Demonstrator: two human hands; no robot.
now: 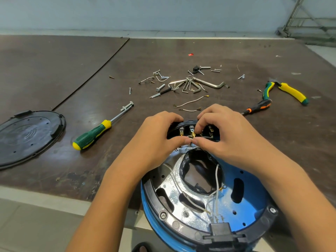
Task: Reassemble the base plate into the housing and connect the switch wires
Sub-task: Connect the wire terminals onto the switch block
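Brown worktable (54, 70) underneath; mid-frame, 2 hands meet over the switch block (190, 128) at the upper rim of the blue housing (254, 195). Curled round, the left hand (160, 135) grips the block; the right hand (223, 137) pinches what seems a wire terminal (193, 136). I'd steady the block and push straight onto the tab.

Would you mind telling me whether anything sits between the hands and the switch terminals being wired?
Nothing visible does: the left hand and right hand both grip the switch block directly and pinch a wire at its terminals.
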